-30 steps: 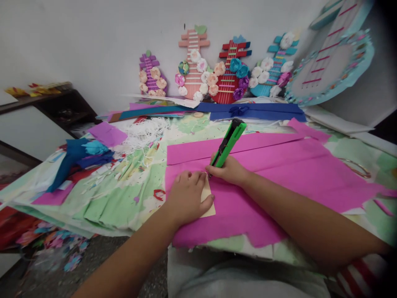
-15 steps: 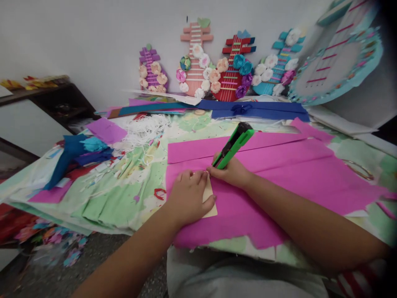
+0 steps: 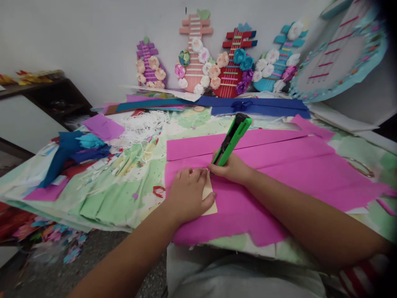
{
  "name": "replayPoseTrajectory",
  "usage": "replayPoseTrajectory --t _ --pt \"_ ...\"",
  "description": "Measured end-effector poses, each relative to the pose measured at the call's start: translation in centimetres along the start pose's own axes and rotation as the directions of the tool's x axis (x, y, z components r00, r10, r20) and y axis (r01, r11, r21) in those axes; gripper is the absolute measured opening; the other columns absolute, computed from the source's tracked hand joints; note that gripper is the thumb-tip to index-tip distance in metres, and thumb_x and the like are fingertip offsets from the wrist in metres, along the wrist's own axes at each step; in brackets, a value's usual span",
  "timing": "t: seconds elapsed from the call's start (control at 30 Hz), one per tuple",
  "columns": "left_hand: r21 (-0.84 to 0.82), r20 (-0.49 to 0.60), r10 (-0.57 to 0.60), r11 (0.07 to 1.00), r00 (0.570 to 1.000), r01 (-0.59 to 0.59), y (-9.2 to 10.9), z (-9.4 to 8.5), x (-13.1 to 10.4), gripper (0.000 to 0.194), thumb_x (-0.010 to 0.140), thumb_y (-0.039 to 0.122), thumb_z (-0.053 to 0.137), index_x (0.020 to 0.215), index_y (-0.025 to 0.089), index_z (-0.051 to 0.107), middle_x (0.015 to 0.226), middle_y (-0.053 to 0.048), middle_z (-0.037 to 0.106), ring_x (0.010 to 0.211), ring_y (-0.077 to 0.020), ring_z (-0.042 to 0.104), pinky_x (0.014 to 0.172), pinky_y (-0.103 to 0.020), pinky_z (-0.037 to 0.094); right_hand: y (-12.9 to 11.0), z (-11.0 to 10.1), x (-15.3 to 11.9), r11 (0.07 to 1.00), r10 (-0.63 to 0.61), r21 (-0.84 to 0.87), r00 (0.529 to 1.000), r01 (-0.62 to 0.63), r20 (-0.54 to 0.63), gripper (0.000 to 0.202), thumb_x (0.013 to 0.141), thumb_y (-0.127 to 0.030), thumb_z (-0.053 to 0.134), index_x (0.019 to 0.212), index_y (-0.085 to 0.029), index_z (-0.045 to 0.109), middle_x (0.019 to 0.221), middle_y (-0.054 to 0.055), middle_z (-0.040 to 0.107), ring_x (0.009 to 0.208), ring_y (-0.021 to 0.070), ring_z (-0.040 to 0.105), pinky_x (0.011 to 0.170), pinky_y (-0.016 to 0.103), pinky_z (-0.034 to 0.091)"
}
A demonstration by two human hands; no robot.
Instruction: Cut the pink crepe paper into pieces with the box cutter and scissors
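Pink paper (image 3: 297, 174) is spread over the table's front, with a separate pink strip along its back edge. My left hand (image 3: 190, 193) lies spread on a small cream card (image 3: 211, 209), pressing it flat on the pink paper near its left edge. A green and black box cutter (image 3: 233, 138) is gripped in my right hand (image 3: 231, 167), tilted, with its lower end by the card's top right corner. The blade tip is hidden by the fingers.
String (image 3: 147, 126), paper scraps (image 3: 101, 126) and a red piece (image 3: 159, 191) lie to the left. Decorated paper instruments (image 3: 231, 78) lean on the wall behind blue paper (image 3: 263, 107). Scissor handles (image 3: 359, 166) are at the right.
My right hand and the cutter have shifted very slightly beside the card. My left hand still rests on the card. The whole view has moved a little.
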State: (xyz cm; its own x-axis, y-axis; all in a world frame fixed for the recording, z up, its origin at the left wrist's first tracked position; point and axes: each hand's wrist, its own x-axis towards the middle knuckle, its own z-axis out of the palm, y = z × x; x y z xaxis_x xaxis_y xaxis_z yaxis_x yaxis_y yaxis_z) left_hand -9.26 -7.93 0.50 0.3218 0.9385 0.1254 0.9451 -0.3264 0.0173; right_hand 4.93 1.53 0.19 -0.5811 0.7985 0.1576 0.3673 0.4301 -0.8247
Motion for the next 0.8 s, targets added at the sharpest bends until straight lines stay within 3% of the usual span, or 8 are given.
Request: replayPoseTrajectory --t 0.3,0.57,0.8 --pt "-0.03 0.022 -0.003 1.0 1.0 0.004 0.07 -0.32 0.06 0.044 0.077 0.045 0.04 0.108 0.015 0.049 0.108 -0.01 0.048 0.096 -0.0273 0.039 0.083 -0.043 0.031 -0.39 0.42 -0.24 0.995 -0.034 -0.095 0.999 0.033 -0.008 0.024 0.064 -0.038 0.053 0.06 -0.018 0.04 0.055 -0.004 0.041 0.054 0.009 0.04 0.051 0.022 0.033" --pt "-0.006 0.001 -0.008 1.0 1.0 0.008 0.05 -0.04 -0.05 0.051 0.077 0.046 0.039 0.116 0.013 0.043 0.11 -0.01 0.049 0.096 -0.0279 0.038 0.083 -0.042 0.031 -0.13 -0.25 -0.02 0.999 0.029 0.035 0.999 -0.028 -0.021 0.024 0.067 -0.039 0.053 0.061 -0.018 0.044 0.056 -0.003 0.047 0.055 0.0103 0.045 0.053 0.023 0.036" --pt "-0.004 0.02 -0.018 1.0 1.0 0.018 0.04 -0.06 -0.04 0.053 0.077 0.047 0.037 0.119 0.014 0.041 0.113 -0.011 0.047 0.098 -0.0283 0.037 0.083 -0.043 0.03 -0.23 -0.22 0.04 1.0 0.018 0.004 1.0 -0.018 0.022 0.021 0.067 -0.037 0.052 0.062 -0.017 0.048 0.058 -0.001 0.05 0.057 0.0109 0.046 0.054 0.024 0.037"
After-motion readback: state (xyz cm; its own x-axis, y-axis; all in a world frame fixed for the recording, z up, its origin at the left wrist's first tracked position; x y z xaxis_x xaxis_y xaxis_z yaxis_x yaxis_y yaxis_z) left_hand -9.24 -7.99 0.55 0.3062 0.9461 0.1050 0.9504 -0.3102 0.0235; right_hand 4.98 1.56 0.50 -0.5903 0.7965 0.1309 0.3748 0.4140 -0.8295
